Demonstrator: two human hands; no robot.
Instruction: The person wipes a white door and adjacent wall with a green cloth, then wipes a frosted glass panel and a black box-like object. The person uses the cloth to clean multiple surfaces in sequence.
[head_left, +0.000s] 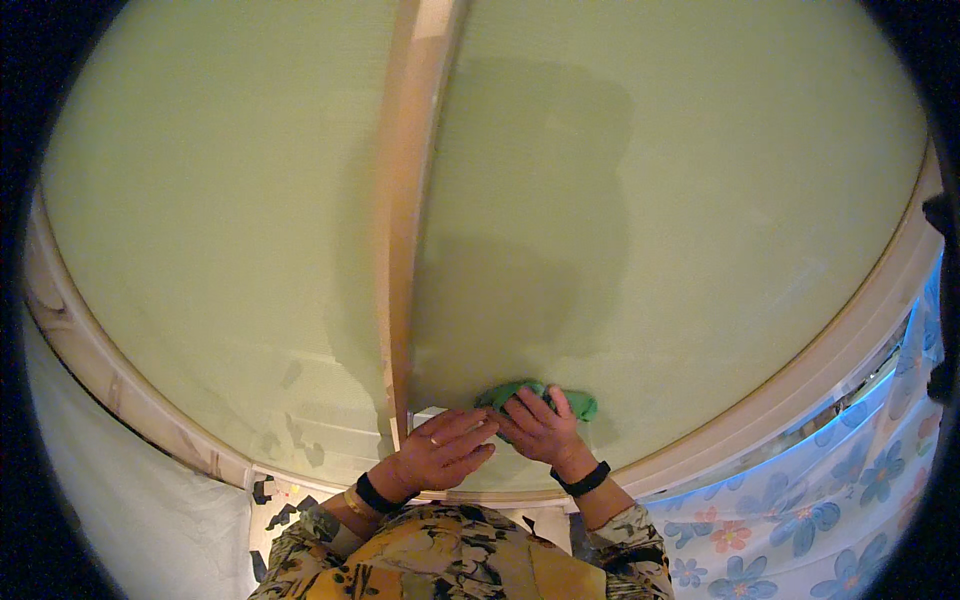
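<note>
A crumpled green cloth (581, 405) lies against a pale green, finely textured panel (690, 225). My right hand (540, 431) is on it, fingers spread over the fabric and pressing it to the surface. Beside it, my left hand (446, 450) is held with its fingers stretched out towards the right hand, and nothing shows in it. The left hand is near the lower end of a light wooden bar (401, 225) that divides the panel. Whether the left fingertips touch the right hand or the cloth, I cannot tell.
A light wooden frame (757, 390) borders the panel and looks curved through the lens. White fabric with printed flowers (795, 517) hangs at the lower right. Pale sheeting (150, 517) is at the lower left, near small dark pieces (283, 516) on a light surface.
</note>
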